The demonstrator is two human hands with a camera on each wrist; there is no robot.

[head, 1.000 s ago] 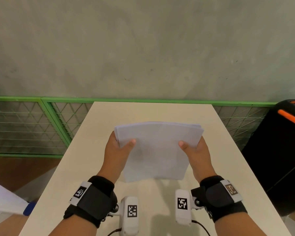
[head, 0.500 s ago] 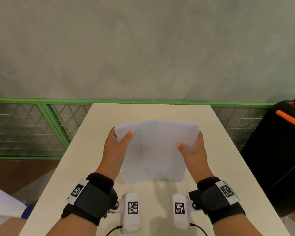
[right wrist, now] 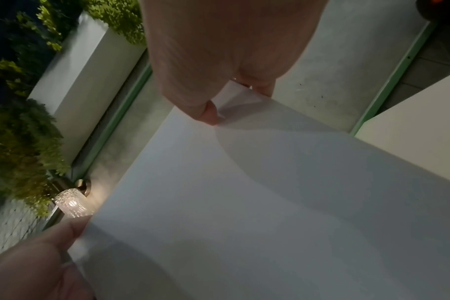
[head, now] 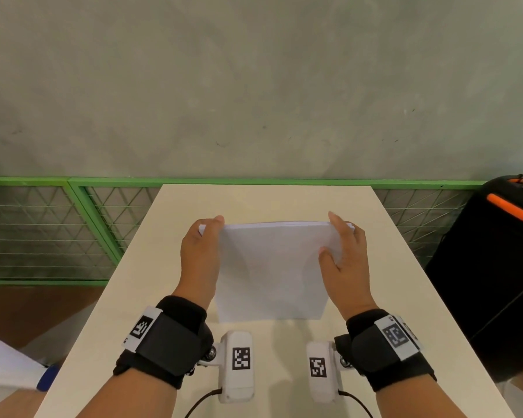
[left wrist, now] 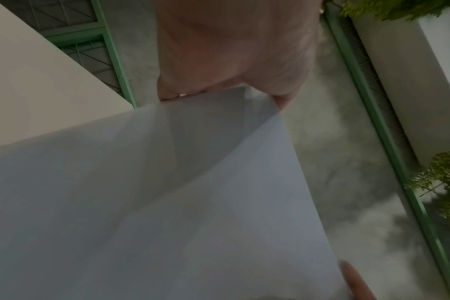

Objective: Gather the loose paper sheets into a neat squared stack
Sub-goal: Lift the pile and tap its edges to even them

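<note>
A stack of white paper sheets [head: 272,267] stands tilted on the beige table [head: 266,200], its lower edge near me. My left hand [head: 201,251] grips the stack's top left corner, fingertips curled over the upper edge. My right hand [head: 344,254] holds the top right corner, thumb on the front face and fingers behind. In the left wrist view the left hand [left wrist: 231,50] pinches the corner of the paper [left wrist: 193,203]. The right wrist view shows the right hand [right wrist: 219,50] on the paper [right wrist: 270,203], with the left hand [right wrist: 39,253] at the opposite corner.
A green mesh fence [head: 73,230] runs behind and to the left of the table, before a grey wall. A black case with an orange strip [head: 495,267] stands at the right. A white sheet with a blue object [head: 47,377] lies off the table's left edge.
Both hands have slid from the stack's side edges up to its top corners. The sheets now look flatter and more even along the top edge.
</note>
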